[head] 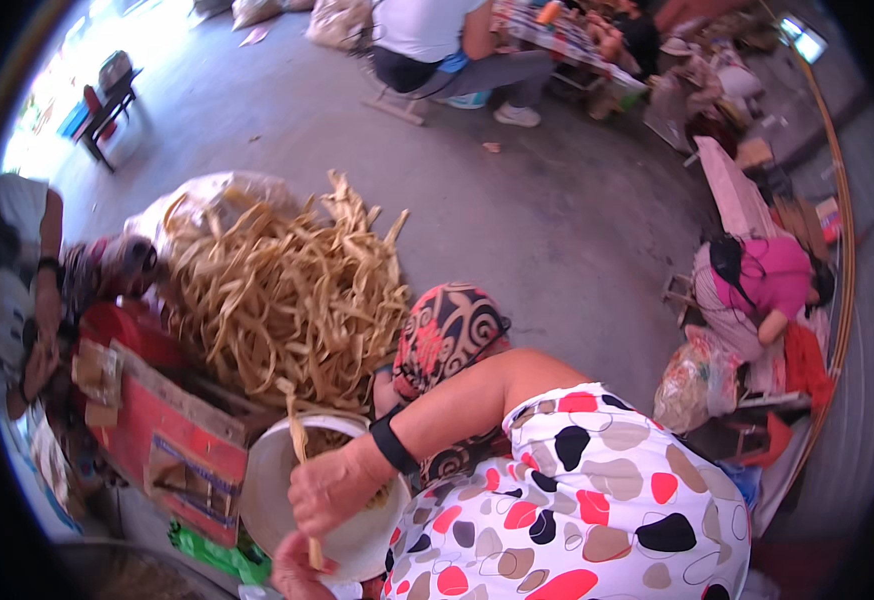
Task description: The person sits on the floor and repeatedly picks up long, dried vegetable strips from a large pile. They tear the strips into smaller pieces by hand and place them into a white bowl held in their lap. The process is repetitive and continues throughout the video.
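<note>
My right hand (339, 484), with a black band at the wrist, is closed around a tan, dried, husk-like strip (296, 431). The strip stands nearly upright, its upper end poking out above the fist. Below, the fingers of my left hand (296, 564) pinch the strip's lower end; part of that hand is cut off by the picture's bottom edge. Both hands are over or beside a white bucket (260, 487), which has small yellowish bits inside, partly hidden by my right hand. Beyond it lies a large heap of similar dried strips (287, 300), spilling from a clear plastic bag (219, 187).
A red board with cardboard pieces (174, 442) stands left of the bucket, above a green plastic bag (219, 555). My patterned knee (452, 337) rises beside the heap. Other people sit at the left edge, at the back table (557, 37) and at right. A small bench (110, 112) stands far left.
</note>
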Available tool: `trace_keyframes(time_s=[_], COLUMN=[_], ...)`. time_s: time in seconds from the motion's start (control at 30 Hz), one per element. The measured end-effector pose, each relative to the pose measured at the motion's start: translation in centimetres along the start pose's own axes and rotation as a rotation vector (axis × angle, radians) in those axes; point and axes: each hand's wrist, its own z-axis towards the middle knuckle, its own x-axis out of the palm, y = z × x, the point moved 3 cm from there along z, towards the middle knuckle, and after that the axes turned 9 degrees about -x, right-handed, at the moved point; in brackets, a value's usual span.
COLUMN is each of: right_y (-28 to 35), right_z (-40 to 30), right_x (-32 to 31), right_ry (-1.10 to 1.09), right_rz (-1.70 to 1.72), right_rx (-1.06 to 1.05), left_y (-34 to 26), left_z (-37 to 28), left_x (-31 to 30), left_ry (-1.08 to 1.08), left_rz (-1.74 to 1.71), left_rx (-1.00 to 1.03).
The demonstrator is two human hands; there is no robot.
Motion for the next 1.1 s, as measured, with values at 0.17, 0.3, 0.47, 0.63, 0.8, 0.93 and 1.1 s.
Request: trace_keyframes(time_s=[0.17, 0.3, 0.47, 0.63, 0.8, 0.93, 1.1], right_y=[3.0, 0.2, -0.7, 1.6, 8.5, 2.3, 3.9], right_z=[-1.0, -2.8, -4.8, -2.0, 5.2, 2.3, 0.6], right_x=[-1.7, -1.1, -2.0, -4.1, -12.9, -7.9, -6.0], right_ry=[-0.017, -0.008, 0.172, -0.201, -0.118, -0.282, -0.115], right_rz=[-0.065, 0.010, 0.154, 0.923, 1.359, 1.054, 1.254], right_rx=[0.002, 0.108, 0.464, 0.517, 0.165, 0.368, 0.573], left_y=[2.1, 0.7, -3.3, -5.0, -8.4, -9.7, -9.4], left_z=[-0.9, 1.1, -2.6, -3.8, -3.8, -4.3, -4.5], left_x=[1.8, 2.5, 0.6, -0.9, 3.2, 5.7, 6.2], left_ry=[0.315, 0.395, 0.467, 0.526, 0.275, 0.204, 0.156], left_rz=[-0.161, 0.047, -0.040, -0.333, 0.351, 0.803, 0.971], left_rx=[-0.337, -0.171, 0.140, 0.406, 0.704, 0.946, 1.070])
